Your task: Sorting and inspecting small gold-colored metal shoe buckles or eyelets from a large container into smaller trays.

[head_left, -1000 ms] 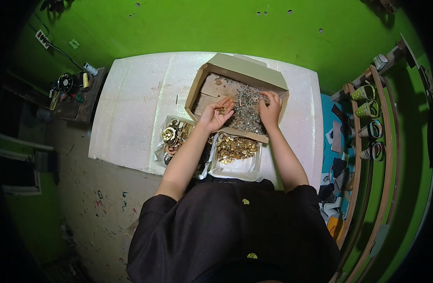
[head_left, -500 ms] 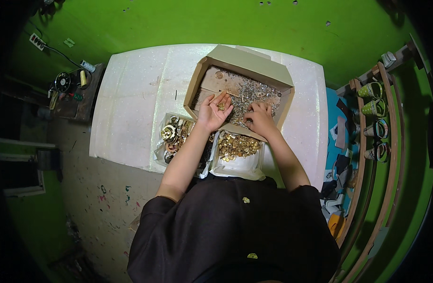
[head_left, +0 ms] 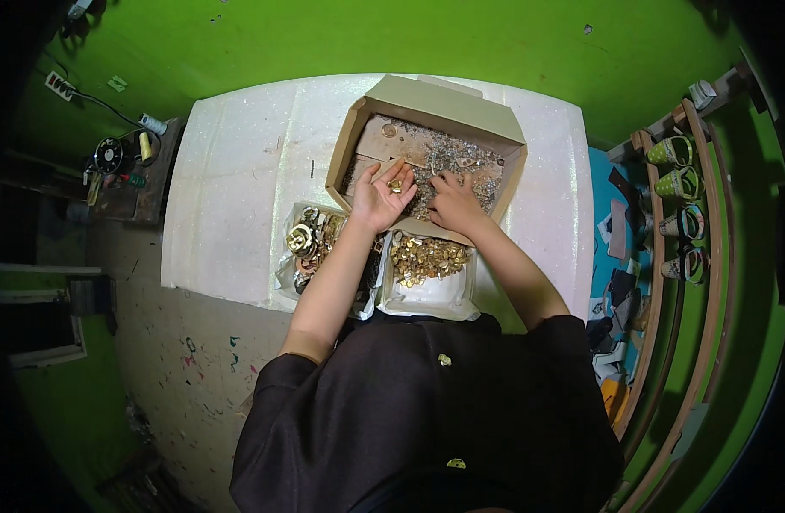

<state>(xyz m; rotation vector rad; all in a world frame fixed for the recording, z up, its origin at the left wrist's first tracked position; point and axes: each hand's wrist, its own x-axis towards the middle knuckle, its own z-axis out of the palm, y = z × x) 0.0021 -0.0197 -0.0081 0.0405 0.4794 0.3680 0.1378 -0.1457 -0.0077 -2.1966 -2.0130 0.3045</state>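
Observation:
Palm up, my left hand [head_left: 377, 205] is cupped around a few small gold-coloured metal pieces [head_left: 396, 185]. My right hand [head_left: 456, 205] is palm down just beside it, its bent fingers reaching into small silvery pieces [head_left: 473, 158]. What its fingertips pinch, if anything, is too small to make out. These pieces lie scattered over the bottom of a shallow cardboard box [head_left: 448, 109]. Close to my body, a white-lined tray [head_left: 426, 303] holds a heap of small gold-coloured pieces [head_left: 431, 259]. My left forearm partly hides another tray of mixed metal parts [head_left: 305, 256].
The box and trays stand on a sparkly white tabletop [head_left: 226, 188] against a green wall. Sandals hang on a wooden rack [head_left: 717, 282] at the right. A small dark table [head_left: 140, 201] with spools is at the left, below a power strip [head_left: 59, 85].
My right hand has shifted left, closer to my left hand, still low in the box. My left hand keeps the gold-coloured pieces in its palm. The whole view has moved slightly.

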